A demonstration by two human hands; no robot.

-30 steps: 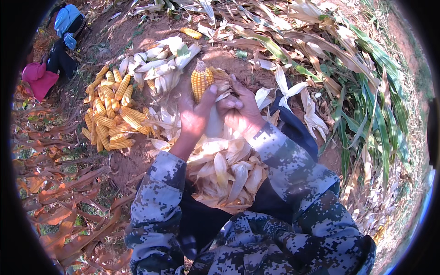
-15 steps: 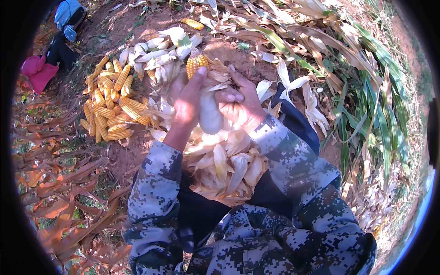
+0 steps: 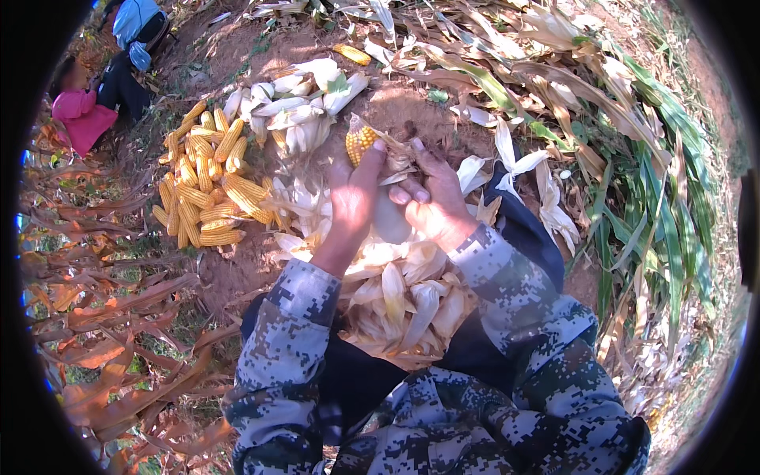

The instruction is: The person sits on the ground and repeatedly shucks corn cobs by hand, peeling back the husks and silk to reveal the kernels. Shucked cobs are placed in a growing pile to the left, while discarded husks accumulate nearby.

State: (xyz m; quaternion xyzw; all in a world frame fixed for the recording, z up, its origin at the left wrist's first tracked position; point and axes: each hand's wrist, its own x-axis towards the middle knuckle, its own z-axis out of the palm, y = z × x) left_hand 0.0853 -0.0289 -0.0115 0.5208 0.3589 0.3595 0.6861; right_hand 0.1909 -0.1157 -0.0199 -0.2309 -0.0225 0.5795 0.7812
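An ear of corn (image 3: 360,142) with yellow kernels showing is gripped in my left hand (image 3: 353,196), the thumb pressed along its side. Dry husk (image 3: 399,161) still hangs from the ear, bunched between both hands. My right hand (image 3: 435,199) is closed on that husk, its fingers curled and the thumb pointing up. Below my hands, between my legs, lies a heap of stripped pale husks (image 3: 408,297). To the left is a pile of bare yellow cobs (image 3: 207,178). Several ears in pale husk (image 3: 301,111) lie just beyond it.
A single bare cob (image 3: 351,54) lies on the soil farther off. Cut stalks and leaves (image 3: 546,71) spread across the far right, with green leaves (image 3: 665,182) at the right. Dry brown leaves (image 3: 119,317) cover the left. Two people (image 3: 85,119) sit at the far left.
The whole view has shifted a little, so the scene sits farther right. The ear has turned in my left hand and shows fewer kernels. Both hands keep their grip.
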